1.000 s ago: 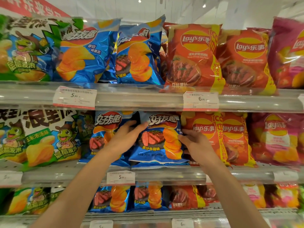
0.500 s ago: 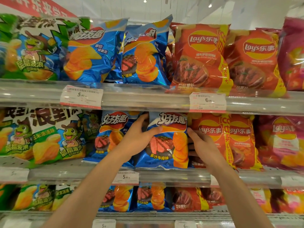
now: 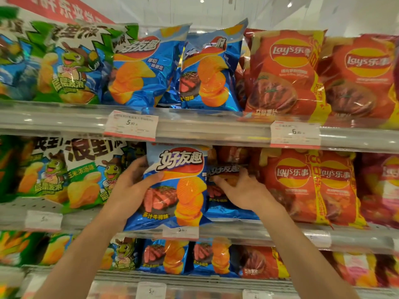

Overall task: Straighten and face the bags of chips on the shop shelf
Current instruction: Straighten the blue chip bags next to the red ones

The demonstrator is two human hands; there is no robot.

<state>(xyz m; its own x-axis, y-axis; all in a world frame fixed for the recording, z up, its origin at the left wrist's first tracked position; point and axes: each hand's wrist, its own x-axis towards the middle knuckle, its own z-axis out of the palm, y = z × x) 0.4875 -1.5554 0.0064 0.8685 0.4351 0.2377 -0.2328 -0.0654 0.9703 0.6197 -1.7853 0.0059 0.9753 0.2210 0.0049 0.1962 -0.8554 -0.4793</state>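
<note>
**While the middle shelf is half faced, one blue bag is out front**

Although most of the shelves [image 3: 194,126] look tidy, the job is not finished. Largest first: on the top row the red bags [image 3: 285,76] stand upright and face out, while the two blue bags [image 3: 179,70] beside them lean toward each other and probably still need squaring. On the middle row the green bags [image 3: 64,175] and the red ones on the right front the edge neatly. Between them, the left hand [image 3: 131,186] grips a blue bag of chips [image 3: 177,186] by its left side, thumb across the front, held forward over the shelf lip. The right hand [image 3: 241,190] rests with spread, lightly bent fingers on a second blue bag [image 3: 224,203] lying further back; whether it pinches it I cannot tell. Both bags need setting upright and level.
</note>
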